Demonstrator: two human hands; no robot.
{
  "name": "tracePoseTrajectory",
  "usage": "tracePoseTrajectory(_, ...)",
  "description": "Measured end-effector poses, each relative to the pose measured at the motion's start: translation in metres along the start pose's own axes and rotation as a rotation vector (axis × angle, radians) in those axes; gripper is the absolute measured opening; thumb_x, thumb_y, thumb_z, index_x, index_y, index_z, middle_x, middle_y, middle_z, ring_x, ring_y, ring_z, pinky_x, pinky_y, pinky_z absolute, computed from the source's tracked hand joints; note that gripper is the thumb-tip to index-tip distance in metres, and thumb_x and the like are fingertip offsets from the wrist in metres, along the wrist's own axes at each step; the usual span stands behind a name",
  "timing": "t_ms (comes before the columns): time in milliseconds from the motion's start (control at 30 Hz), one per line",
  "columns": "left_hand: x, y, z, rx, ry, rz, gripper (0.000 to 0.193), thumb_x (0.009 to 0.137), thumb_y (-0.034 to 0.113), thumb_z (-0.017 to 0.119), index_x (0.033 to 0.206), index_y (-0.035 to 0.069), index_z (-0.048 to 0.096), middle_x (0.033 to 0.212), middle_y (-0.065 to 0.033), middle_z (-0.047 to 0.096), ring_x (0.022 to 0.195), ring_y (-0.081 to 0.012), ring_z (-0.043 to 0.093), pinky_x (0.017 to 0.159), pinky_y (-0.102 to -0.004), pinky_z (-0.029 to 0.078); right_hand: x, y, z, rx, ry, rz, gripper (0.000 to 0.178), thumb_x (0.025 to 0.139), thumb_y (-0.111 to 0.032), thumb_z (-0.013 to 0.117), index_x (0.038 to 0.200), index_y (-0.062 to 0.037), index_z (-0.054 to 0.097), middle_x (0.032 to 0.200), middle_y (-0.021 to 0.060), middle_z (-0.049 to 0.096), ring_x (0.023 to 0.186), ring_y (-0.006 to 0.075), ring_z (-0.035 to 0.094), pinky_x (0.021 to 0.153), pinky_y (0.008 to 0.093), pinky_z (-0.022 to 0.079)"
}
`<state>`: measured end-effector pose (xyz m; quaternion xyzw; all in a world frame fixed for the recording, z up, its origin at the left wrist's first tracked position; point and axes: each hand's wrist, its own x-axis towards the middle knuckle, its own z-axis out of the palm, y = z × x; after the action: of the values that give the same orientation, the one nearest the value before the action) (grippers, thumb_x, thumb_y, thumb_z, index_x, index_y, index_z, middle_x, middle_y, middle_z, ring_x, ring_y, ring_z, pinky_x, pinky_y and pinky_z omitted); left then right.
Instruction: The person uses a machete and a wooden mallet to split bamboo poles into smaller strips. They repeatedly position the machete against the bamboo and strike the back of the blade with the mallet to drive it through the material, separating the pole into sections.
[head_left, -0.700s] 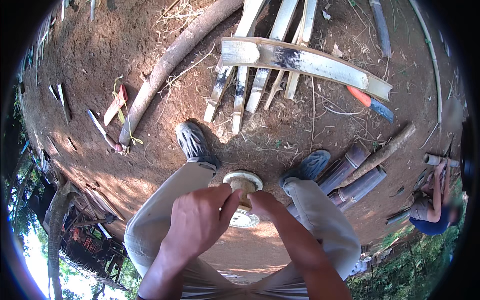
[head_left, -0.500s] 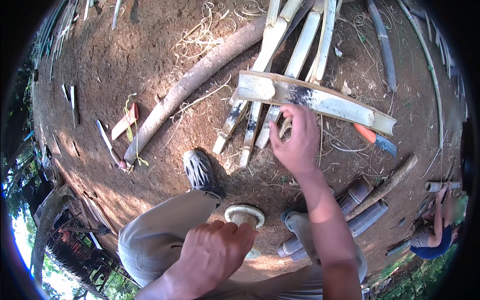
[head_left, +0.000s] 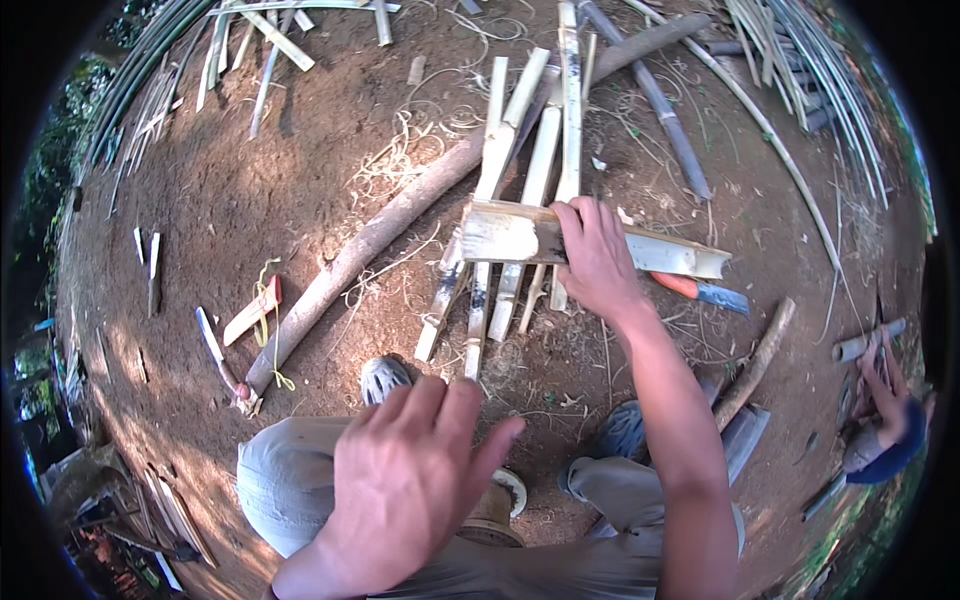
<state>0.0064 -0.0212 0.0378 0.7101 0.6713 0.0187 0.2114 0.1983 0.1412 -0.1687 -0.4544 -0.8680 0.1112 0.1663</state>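
My right hand (head_left: 600,258) is closed over the middle of a wide split bamboo piece (head_left: 660,250), fingers hooked over its far edge. That piece lies crosswise on several narrower bamboo strips (head_left: 510,290) with dark-stained ends. My left hand (head_left: 405,470) hangs above my lap, fingers stretched and thumb apart, holding nothing. Just beyond its thumb, partly hidden by it, stands a pale round-rimmed object (head_left: 512,490) between my legs; I cannot tell its kind. An orange-and-blue tool (head_left: 700,292) lies beside the wide piece's near edge.
A long log (head_left: 370,240) runs diagonally under the strips. Left of it lie a knife (head_left: 212,338) and a wooden sheath (head_left: 250,312) with a yellow strap. Bamboo poles (head_left: 660,110) and curly shavings (head_left: 395,165) litter the ground. Another person (head_left: 885,420) works at far right.
My right hand has gone from hovering beside the wide bamboo piece to gripping it. My left hand has let go of the round-rimmed object and spread its fingers. The view has shifted.
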Motion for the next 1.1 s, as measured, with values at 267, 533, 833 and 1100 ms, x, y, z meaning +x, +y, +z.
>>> tracePoseTrajectory(267, 0.017, 0.027, -0.027, -0.461, 0.639, 0.026, 0.078, 0.093, 0.034, 0.076, 0.146, -0.007, 0.037, 0.130, -0.0274, 0.054, 0.113, -0.0304, 0.060, 0.077, -0.0409, 0.057, -0.026, -0.072, -0.139, 0.050, 0.552, -0.025, 0.068, 0.066, 0.001, 0.081, 0.126, 0.0047, 0.050, 0.114, 0.0173, 0.048, 0.105, 0.0337, 0.054, 0.092, 0.0449, 0.048)
tracePoseTrajectory(533, 0.026, 0.075, -0.063, -0.255, 0.605, 0.317, 0.029, 0.091, 0.019, 0.080, 0.104, -0.002, 0.065, 0.085, -0.0146, 0.076, 0.078, -0.0168, 0.073, 0.068, -0.0310, 0.055, -0.072, -0.098, -0.162, 0.286, 0.670, -0.019, 0.091, 0.061, -0.012, 0.093, 0.139, -0.0021, 0.047, 0.128, 0.0190, 0.048, 0.121, 0.0375, 0.050, 0.101, 0.0496, 0.043)
tracePoseTrajectory(833, 0.031, 0.064, -0.053, -0.430, 0.591, 0.211, 0.030, 0.093, 0.022, 0.078, 0.105, -0.001, 0.063, 0.087, -0.0061, 0.071, 0.081, -0.0099, 0.065, 0.073, -0.0273, 0.052, -0.171, 0.201, 0.011, 0.638, 0.599, 1.372, 0.049, 0.099, -0.046, 0.059, 0.086, 0.0002, 0.069, 0.073, 0.0154, 0.070, 0.068, 0.0247, 0.068, 0.068, 0.0415, 0.054)
tracePoseTrajectory(1100, 0.033, 0.056, -0.052, -0.580, 0.633, 0.087, 0.025, 0.092, 0.011, 0.071, 0.111, 0.001, 0.057, 0.092, -0.0038, 0.060, 0.084, -0.0098, 0.054, 0.077, -0.0256, 0.044, -0.181, 0.227, 0.083, 0.875, 0.562, 1.769, 0.055, 0.092, -0.052, 0.069, 0.096, 0.0034, 0.069, 0.081, 0.0122, 0.069, 0.062, 0.0199, 0.068, 0.049, 0.0365, 0.059)
